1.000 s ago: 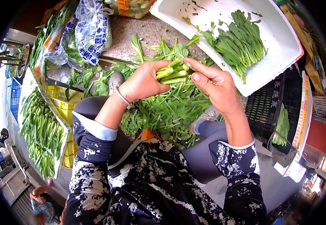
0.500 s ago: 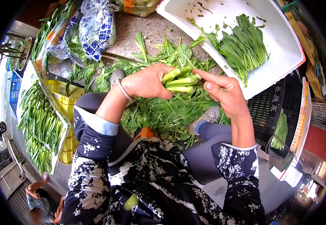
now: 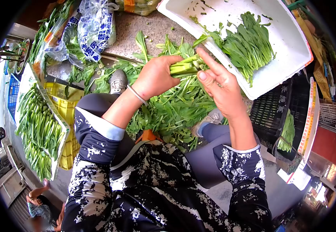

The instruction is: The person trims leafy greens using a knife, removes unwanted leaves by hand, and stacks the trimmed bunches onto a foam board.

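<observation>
You have the bundle of green stems [image 3: 182,67] in your left hand [image 3: 156,77], whose fingers are wrapped snugly around it. It sits above the heap of loose greens [image 3: 175,110], just beyond the near left edge of the white box [image 3: 288,52]. Your right hand [image 3: 224,83] is at the exposed ends, thumb and forefinger parted; you cannot tell from here whether they touch the stems or whether the curled fingers hold anything.

The bundle should handle as light. Expect the stems to be fairly stiff and crisp, liable to snap or bruise if squeezed hard, and perhaps slick where damp; any leaves would be softer and tear more easily. The thick stems, a little back from the ends, look the best place to grip.

The long axis runs roughly sideways, with the pale ends pointing right, tilted slightly toward the top of your view. Your left hand hides the other end.
</observation>
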Tool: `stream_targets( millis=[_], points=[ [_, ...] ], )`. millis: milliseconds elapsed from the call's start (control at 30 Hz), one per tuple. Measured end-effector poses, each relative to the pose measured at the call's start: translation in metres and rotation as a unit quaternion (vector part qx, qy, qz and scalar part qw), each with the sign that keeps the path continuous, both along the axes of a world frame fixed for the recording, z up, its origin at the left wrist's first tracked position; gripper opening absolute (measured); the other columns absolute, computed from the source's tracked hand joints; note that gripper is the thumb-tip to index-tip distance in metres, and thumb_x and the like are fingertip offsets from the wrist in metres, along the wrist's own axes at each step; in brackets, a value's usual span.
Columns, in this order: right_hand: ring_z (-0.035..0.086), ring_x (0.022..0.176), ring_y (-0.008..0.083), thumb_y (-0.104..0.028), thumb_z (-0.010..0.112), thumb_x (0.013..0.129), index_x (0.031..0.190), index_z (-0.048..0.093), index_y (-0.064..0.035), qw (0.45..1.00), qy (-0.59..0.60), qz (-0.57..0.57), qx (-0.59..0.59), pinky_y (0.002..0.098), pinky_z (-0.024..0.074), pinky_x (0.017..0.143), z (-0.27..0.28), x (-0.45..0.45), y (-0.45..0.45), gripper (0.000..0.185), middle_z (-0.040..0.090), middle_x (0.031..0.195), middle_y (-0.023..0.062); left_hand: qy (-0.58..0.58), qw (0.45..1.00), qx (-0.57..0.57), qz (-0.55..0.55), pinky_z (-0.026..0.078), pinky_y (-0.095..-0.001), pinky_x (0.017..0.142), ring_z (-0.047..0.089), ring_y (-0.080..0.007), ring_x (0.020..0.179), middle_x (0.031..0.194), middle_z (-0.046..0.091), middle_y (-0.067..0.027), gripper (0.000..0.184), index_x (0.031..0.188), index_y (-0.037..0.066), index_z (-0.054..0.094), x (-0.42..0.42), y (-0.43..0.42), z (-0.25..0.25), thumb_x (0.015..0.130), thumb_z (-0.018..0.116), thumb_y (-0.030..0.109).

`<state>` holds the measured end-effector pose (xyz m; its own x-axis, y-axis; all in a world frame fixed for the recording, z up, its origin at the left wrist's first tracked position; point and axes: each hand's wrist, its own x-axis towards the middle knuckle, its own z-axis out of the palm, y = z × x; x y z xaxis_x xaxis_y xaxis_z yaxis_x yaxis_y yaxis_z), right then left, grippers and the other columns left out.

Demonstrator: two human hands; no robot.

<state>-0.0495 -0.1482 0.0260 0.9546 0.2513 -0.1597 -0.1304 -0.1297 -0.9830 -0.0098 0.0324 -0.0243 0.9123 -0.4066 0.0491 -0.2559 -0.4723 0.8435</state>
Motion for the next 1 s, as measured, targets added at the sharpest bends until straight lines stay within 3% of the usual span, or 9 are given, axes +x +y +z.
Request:
stream_targets(
  millis=[133,367,467,567,633,767,800,900,1000],
  points=[
    [0.037,0.058,0.0006,-0.018,0.057,0.086,0.121,0.048,-0.003,1.0,-0.018,-0.006,0.005,0.0169,0.0356,0.056,-0.005,0.002,0.002,0.04,0.051,0.07,-0.0062,-0.089,0.995,0.051,0.016,0.048,-0.0315,0.07,0.061,-0.0268,0.078,0.086,0.062,-0.011,0.038,0.098,0.004,0.06,-0.002,-0.001,0.002,0.061,0.067,0.004],
    [0.053,0.076,0.0063,-0.015,0.055,0.086,0.115,0.054,-0.0028,0.993,0.106,-0.005,0.053,0.0202,0.0427,0.073,0.003,0.002,-0.008,0.031,0.062,0.089,0.003,-0.136,0.987,0.087,0.017,0.048,-0.0344,0.066,0.059,-0.0283,0.077,0.083,0.059,-0.0076,0.036,0.096,0.009,0.061,-0.001,0.001,0.006,0.061,0.067,0.004],
    [0.053,0.075,0.0054,-0.014,0.055,0.086,0.113,0.056,-0.0031,0.978,0.153,0.011,0.138,0.0192,0.043,0.068,0.0,0.004,-0.01,0.03,0.063,0.087,0.0039,-0.164,0.984,0.068,-0.002,0.048,-0.0333,0.067,0.058,-0.0285,0.077,0.084,0.059,-0.0085,0.035,0.095,0.007,0.061,0.0,0.003,0.007,0.06,0.067,0.004],
    [0.038,0.056,0.0012,-0.016,0.055,0.086,0.113,0.056,-0.0033,0.998,-0.009,-0.065,0.025,0.0159,0.0313,0.05,0.0,0.005,-0.003,0.03,0.051,0.068,-0.0033,-0.176,0.983,0.04,-0.025,0.048,-0.0298,0.067,0.06,-0.023,0.076,0.086,0.061,-0.0068,0.037,0.099,0.006,0.059,0.0,0.002,0.006,0.063,0.066,0.001],
    [0.035,0.051,0.0007,-0.018,0.056,0.085,0.112,0.056,-0.0018,0.99,0.028,-0.065,0.121,0.0149,0.0286,0.045,0.002,0.006,-0.003,0.031,0.048,0.062,-0.005,0.104,0.977,-0.176,-0.06,0.048,-0.0256,0.066,0.059,-0.0138,0.078,0.086,0.061,-0.0025,0.039,0.102,0.006,0.057,-0.003,0.001,0.007,0.065,0.062,-0.002],
    [0.036,0.049,0.001,-0.022,0.06,0.083,0.109,0.056,0.0006,0.918,0.082,-0.1,0.375,0.0153,0.0274,0.042,0.01,0.011,-0.008,0.035,0.048,0.062,-0.0054,0.298,0.889,-0.322,-0.133,0.049,-0.0252,0.067,0.057,-0.0126,0.079,0.094,0.06,-0.0072,0.046,0.111,-0.001,0.047,-0.003,0.004,0.032,0.067,0.059,-0.006],
    [0.036,0.049,0.001,-0.022,0.06,0.083,0.109,0.056,0.0006,0.918,0.081,-0.1,0.375,0.0153,0.0274,0.042,0.01,0.012,-0.008,0.035,0.048,0.062,-0.0054,0.298,0.889,-0.322,-0.134,0.049,-0.0252,0.067,0.057,-0.0126,0.079,0.094,0.06,-0.0072,0.046,0.111,-0.001,0.047,-0.003,0.004,0.032,0.067,0.059,-0.006],
    [0.037,0.045,0.0016,-0.023,0.068,0.077,0.102,0.054,0.0001,0.976,-0.003,-0.185,0.112,0.0154,0.0275,0.042,0.003,0.012,-0.007,0.037,0.049,0.063,-0.0047,0.395,0.81,-0.412,-0.134,0.05,-0.0269,0.066,0.058,-0.0174,0.082,0.095,0.058,-0.0141,0.041,0.107,-0.001,0.046,-0.004,0.007,0.029,0.069,0.056,-0.009],
    [0.041,0.047,0.0026,-0.021,0.069,0.076,0.095,0.054,-0.0012,0.973,-0.01,-0.209,0.101,0.0155,0.0287,0.042,0.002,0.012,0.0,0.031,0.053,0.066,-0.0019,0.408,0.794,-0.426,-0.145,0.051,-0.028,0.067,0.058,-0.0185,0.084,0.095,0.057,-0.0142,0.041,0.108,-0.002,0.046,-0.005,0.005,0.03,0.069,0.055,-0.009]
  ],
)
